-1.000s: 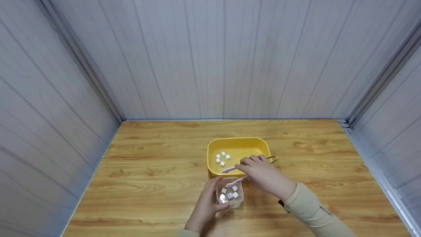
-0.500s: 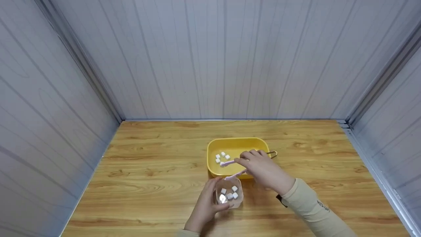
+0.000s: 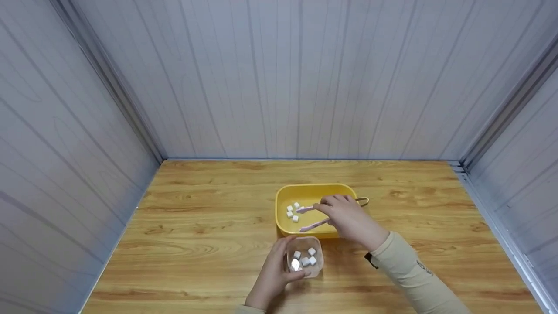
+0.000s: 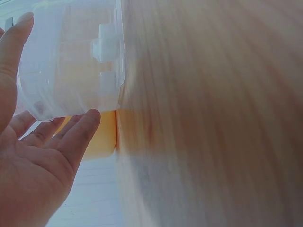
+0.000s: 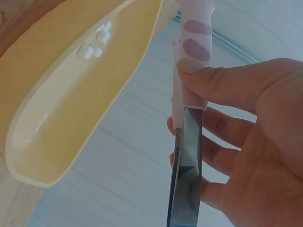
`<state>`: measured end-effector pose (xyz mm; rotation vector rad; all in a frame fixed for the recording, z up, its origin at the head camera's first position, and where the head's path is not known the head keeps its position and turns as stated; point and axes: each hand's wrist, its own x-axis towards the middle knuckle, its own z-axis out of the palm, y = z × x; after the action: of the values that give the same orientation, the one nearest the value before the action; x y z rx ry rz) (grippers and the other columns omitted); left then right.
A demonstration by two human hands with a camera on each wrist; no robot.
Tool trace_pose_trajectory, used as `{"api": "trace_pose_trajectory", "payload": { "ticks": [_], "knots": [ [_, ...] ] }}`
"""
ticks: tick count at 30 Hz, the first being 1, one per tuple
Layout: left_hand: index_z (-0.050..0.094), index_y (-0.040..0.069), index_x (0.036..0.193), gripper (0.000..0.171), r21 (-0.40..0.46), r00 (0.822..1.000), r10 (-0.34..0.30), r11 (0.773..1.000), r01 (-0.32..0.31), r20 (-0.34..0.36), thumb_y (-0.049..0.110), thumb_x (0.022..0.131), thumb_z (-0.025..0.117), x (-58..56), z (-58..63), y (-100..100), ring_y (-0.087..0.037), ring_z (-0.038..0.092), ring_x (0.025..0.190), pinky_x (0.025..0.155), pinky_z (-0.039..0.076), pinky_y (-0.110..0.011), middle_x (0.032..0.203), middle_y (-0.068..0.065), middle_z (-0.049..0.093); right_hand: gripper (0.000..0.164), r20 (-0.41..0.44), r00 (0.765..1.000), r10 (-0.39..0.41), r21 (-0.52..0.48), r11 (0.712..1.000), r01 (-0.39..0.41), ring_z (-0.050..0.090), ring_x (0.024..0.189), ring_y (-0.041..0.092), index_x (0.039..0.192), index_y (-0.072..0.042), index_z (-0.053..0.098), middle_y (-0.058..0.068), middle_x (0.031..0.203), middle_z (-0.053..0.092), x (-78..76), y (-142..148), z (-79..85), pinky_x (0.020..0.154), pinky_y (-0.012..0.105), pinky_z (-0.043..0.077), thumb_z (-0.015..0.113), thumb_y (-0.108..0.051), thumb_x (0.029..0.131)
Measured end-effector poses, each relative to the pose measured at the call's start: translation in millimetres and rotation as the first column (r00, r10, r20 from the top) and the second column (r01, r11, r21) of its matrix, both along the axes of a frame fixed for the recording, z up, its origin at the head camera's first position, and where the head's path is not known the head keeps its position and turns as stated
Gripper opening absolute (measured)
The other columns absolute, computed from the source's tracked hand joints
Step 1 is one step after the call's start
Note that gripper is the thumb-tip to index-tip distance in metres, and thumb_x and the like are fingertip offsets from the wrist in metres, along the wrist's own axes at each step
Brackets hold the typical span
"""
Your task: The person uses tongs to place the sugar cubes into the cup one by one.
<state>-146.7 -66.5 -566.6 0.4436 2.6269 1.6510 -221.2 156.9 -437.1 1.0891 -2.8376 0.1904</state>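
Observation:
My left hand (image 3: 273,270) holds a small clear plastic container (image 3: 319,246), thumb on its near side and fingers on its far side. Several white cubes (image 3: 305,261) lie inside. Tongs (image 3: 316,225) with pink arms and a metal body (image 5: 189,170) are pinched in my right hand (image 3: 351,220), thumb on one arm and fingers on the other. Their tips stand apart over the yellow tray (image 3: 327,190), with no cube between them. More white cubes (image 3: 295,219) sit in the left part of that tray, close to the upper tip.
The wooden table (image 3: 209,226) is bounded by a white panelled wall (image 3: 270,87) behind and similar walls on both sides. The container stands right in front of the yellow tray. The tongs' looped metal end (image 3: 362,201) reaches past the tray's right rim.
My right hand has moved away from me with the tongs. Their lower tip went from over the clear container to over the yellow tray. The left hand keeps its hold on the container.

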Motion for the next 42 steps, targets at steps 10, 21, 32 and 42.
{"api": "trace_pose_trajectory", "payload": {
  "ticks": [10, 21, 32, 42],
  "knots": [
    [0.042, 0.013, 0.141, 0.088, -0.009, 1.0, 0.001, 1.0, -0.002, -0.025, 0.033, 0.067, 0.085, 1.4, -0.2, 0.0, -0.027, 0.041, 0.128, 0.109, 0.031, -0.047, 0.137, -0.004, 0.045, 0.05, -0.02, 1.0, 0.001, 0.0, 1.0, -0.001, 0.054, 0.106, 0.029, 0.127, -0.014, 0.061, 0.006, 0.115, 0.06, -8.3, 1.8, -6.0, 0.091, 0.048, 0.044, 0.077, -0.009, 0.08],
    [0.042, 0.013, 0.141, 0.088, -0.014, 1.0, 0.007, 1.0, -0.008, -0.004, 0.033, 0.067, 0.085, 1.0, -0.6, -1.4, -0.029, 0.04, 0.129, 0.109, 0.03, -0.048, 0.139, -0.006, 0.043, 0.048, 0.005, 1.0, -0.025, 0.027, 0.999, 0.025, 0.054, 0.107, 0.029, 0.126, -0.015, 0.061, 0.007, 0.115, 0.06, -16.6, 1.0, -10.4, 0.093, 0.049, 0.043, 0.076, -0.01, 0.081],
    [0.041, 0.014, 0.141, 0.088, -0.012, 1.0, 0.006, 1.0, -0.006, 0.022, 0.034, 0.067, 0.085, 1.7, -0.7, 0.2, -0.031, 0.037, 0.131, 0.11, 0.028, -0.048, 0.142, -0.008, 0.04, 0.049, 0.006, 0.999, -0.033, 0.045, 0.998, 0.032, 0.055, 0.106, 0.029, 0.124, -0.015, 0.063, 0.006, 0.111, 0.06, -27.3, 2.5, -18.9, 0.09, 0.049, 0.044, 0.078, -0.009, 0.078],
    [0.04, 0.012, 0.142, 0.09, -0.016, 0.999, -0.005, 1.0, 0.004, -0.039, 0.031, 0.067, 0.086, -0.3, -2.3, -0.5, -0.026, 0.04, 0.128, 0.109, 0.031, -0.046, 0.139, -0.005, 0.043, 0.048, 0.033, 0.998, -0.046, 0.076, 0.996, 0.044, 0.054, 0.104, 0.031, 0.123, -0.013, 0.063, 0.007, 0.109, 0.059, -36.0, -0.1, -19.8, 0.087, 0.05, 0.044, 0.078, -0.006, 0.078]
  ]
}}
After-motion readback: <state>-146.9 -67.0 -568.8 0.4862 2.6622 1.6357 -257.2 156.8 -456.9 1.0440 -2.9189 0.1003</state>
